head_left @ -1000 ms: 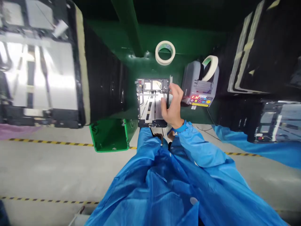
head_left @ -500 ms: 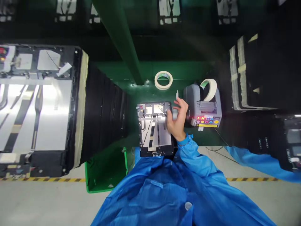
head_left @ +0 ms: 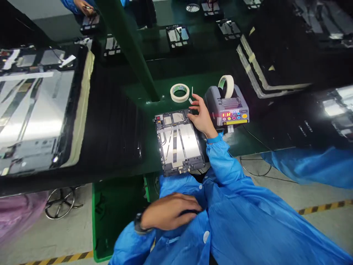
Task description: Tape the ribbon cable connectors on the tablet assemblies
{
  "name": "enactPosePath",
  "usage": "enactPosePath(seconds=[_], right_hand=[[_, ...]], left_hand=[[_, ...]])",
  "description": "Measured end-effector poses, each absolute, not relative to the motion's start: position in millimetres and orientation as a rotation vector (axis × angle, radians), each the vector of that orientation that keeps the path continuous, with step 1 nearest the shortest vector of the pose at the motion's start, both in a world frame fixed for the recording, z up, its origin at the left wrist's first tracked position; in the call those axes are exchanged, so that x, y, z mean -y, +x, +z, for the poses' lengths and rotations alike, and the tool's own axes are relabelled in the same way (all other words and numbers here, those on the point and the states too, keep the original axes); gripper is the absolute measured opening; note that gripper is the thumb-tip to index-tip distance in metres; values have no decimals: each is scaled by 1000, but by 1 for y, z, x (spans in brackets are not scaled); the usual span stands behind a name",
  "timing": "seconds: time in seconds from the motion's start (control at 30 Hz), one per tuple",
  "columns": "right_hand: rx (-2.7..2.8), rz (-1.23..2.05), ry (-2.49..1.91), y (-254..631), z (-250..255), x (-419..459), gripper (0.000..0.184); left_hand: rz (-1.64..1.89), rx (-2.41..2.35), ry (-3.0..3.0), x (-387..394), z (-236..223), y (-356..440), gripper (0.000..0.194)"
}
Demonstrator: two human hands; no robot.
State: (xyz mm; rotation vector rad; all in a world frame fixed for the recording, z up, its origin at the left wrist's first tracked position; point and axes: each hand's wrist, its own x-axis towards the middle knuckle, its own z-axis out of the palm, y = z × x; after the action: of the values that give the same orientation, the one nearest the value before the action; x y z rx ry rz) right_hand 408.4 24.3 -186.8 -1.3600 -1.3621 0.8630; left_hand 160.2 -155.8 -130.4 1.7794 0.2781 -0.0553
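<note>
1. Blue-sleeved right hand (head_left: 201,117) is wide open, fingers spread, and the fingertips sit right at the top right corner of the open tablet frame (head_left: 179,143). Can't see it holding anything. Two little white tape strips (head_left: 192,90) are just past the fingers, but they're too small to make out properly.
2. Left hand (head_left: 168,211), dark watch on the wrist, is across the front of the blue gown (head_left: 220,217) with fingers curled in. Can't tell if it's gripping the cloth or just resting there.
3. Tablet frame lies flat on the bench, long axis running away from the person with a slight tilt. Foil panels and black strips face up, and the end with the small pads is the far end.
4. Green bench mat (head_left: 154,82) carries a masking tape roll (head_left: 179,92) and an electric tape dispenser (head_left: 226,106) with its red display lit. A big panel (head_left: 35,106) sits on a black pad to the left.
5. Green bin (head_left: 116,217) is under the bench edge, and hazard tape (head_left: 325,208) runs along the floor. A co-worker's hand (head_left: 84,7) is up at the far bench.
</note>
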Motion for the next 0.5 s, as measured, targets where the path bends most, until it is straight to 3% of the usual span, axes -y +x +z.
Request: enactPosePath(seconds=[0.13,0.2,0.37,0.5], right_hand=[[1336,888,-1336,408,-183,-24,93],[1296,900,-1334,406,-184,-24,93],[1238,882,-1355,406,-194,-32,90],[1374,860,-1363,413,-195,-36,95]], left_hand=[[490,-783,2083,96,-81,172,19],[605,-1104,2288,49,-84,202,27],[444,-1444,2389,-37,-128,248,58],[326,-1370,2242,-62,-138,239,54]])
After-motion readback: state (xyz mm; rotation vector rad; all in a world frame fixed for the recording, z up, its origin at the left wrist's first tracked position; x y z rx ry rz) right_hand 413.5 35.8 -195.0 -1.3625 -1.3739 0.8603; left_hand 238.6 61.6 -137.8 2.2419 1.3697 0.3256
